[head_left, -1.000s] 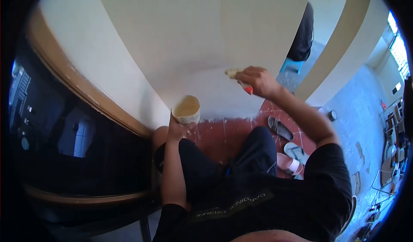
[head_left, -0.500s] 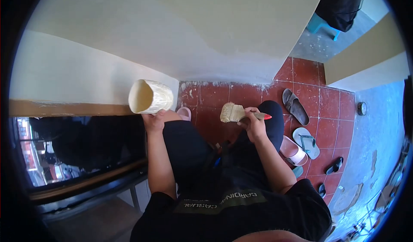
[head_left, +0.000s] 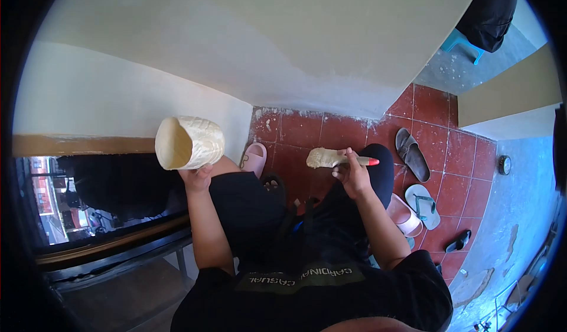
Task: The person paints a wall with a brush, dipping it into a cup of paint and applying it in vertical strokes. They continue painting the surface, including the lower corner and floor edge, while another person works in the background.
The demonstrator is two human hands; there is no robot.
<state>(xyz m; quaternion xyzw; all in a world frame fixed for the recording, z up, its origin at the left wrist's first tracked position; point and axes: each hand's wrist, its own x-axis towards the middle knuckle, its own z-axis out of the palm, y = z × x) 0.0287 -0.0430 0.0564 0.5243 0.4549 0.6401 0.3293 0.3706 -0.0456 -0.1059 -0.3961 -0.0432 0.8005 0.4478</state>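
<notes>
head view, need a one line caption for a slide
Left hand lifts a paint-smeared cup while right hand holds a loaded brush above red floor tiles.

A single head-worn camera looks steeply down the person's own front, with strong fisheye bending and a dark round border. The black printed T-shirt (head_left: 307, 296) fills the bottom edge, very close. Beyond it lies the red tiled floor (head_left: 342, 131), and above that floor the cream painted wall (head_left: 266, 43) fills the upper frame.
</notes>
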